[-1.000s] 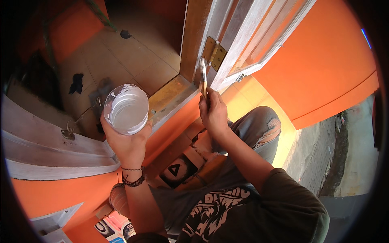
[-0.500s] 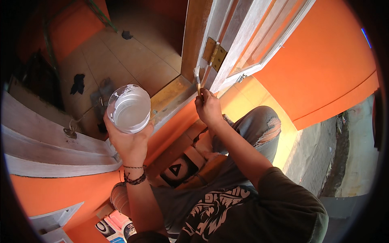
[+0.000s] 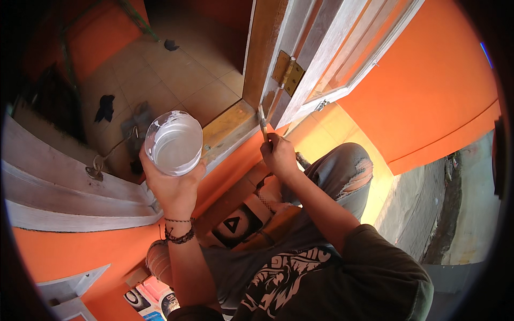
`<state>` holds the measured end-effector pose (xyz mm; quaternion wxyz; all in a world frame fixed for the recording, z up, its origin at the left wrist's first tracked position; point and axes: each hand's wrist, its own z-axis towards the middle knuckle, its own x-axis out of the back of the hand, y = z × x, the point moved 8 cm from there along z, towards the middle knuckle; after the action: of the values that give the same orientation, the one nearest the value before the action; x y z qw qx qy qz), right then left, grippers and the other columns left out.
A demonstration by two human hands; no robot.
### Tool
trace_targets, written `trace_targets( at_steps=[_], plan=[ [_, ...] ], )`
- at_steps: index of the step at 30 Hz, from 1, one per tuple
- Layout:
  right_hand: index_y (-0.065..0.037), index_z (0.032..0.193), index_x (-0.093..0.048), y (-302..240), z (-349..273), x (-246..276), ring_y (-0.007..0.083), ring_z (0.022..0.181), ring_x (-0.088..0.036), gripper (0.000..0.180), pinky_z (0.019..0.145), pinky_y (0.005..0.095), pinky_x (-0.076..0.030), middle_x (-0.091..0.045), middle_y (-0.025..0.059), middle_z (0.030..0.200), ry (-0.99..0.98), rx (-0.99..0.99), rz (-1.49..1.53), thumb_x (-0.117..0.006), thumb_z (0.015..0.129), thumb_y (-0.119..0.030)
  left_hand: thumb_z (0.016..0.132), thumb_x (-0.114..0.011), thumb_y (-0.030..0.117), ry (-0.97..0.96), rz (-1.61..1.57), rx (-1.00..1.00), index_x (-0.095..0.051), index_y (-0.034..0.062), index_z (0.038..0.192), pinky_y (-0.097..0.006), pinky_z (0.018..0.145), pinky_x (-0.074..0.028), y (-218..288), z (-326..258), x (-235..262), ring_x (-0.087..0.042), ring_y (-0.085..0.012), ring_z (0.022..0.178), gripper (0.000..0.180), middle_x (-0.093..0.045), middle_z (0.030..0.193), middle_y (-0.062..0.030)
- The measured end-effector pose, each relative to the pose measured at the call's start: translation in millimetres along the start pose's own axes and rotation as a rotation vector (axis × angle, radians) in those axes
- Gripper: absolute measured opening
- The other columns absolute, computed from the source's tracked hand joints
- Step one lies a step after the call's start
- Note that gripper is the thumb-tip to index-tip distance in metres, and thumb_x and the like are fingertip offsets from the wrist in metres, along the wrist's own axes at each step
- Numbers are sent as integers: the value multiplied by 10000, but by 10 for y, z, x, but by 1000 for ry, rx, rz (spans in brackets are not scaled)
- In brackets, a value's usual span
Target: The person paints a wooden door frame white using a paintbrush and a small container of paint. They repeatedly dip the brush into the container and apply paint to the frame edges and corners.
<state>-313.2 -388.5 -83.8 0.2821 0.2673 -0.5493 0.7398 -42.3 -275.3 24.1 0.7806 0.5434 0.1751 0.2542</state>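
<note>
My left hand (image 3: 175, 187) is wrapped round a clear plastic tub (image 3: 174, 143), smeared white inside and holding whitish paint. In my right hand (image 3: 279, 156) is a paintbrush (image 3: 263, 122), gripped by its handle with the bristles pointing up. The bristle tip is at the lower corner of the window frame (image 3: 266, 99), where the upright meets the sill; I cannot tell whether it touches. Above the brush, a brass hinge (image 3: 288, 73) joins the frame to an open casement (image 3: 342, 59) streaked with white paint. The wooden sill (image 3: 231, 126) runs between the tub and the brush.
Another whitish casement (image 3: 75, 187) stands open at the left, with a metal latch (image 3: 95, 170). Orange wall (image 3: 433, 80) lies beyond the right casement. Dark scraps (image 3: 105, 108) lie on the tiled floor inside. My bent knee (image 3: 348, 166) is below my right hand.
The paintbrush and my right hand have moved slightly down, toward the foot of the frame. The tub stays in my left hand; the whole view has shifted slightly.
</note>
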Motion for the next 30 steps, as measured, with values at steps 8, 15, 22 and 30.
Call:
trace_targets(
  at_steps=[8,15,22,30],
  plan=[
    [48,1090,-633,-135,221,53,415,730,-690,261,692,469,-558,-694,250,824,197,86,55,-668,885,-110,612,-851,4,-6,-47,33,-446,32,1392,-347,1034,-462,-37,7,-11,-586,-206,1179,879,-588,1290,-100],
    [59,1076,-637,-399,-117,293,411,748,-694,276,706,460,-562,-686,267,841,151,43,109,-673,874,-126,606,-854,11,25,54,-33,-451,35,1389,-345,1032,-463,51,3,39,-585,-207,1181,881,-588,1295,-99],
    [71,1045,-652,-98,93,49,414,755,-685,252,719,464,-557,-678,268,814,27,-34,-5,-644,871,-110,598,-857,13,18,53,-17,-456,35,1388,-344,1028,-467,5,8,9,-597,-210,1172,887,-605,1280,-103],
    [69,1032,-662,-224,94,125,436,773,-673,239,726,481,-552,-675,264,877,56,15,-82,-638,868,-103,595,-858,22,23,58,-7,-460,40,1384,-346,1014,-484,48,5,23,-613,-210,1153,884,-618,1269,-102]
  ],
)
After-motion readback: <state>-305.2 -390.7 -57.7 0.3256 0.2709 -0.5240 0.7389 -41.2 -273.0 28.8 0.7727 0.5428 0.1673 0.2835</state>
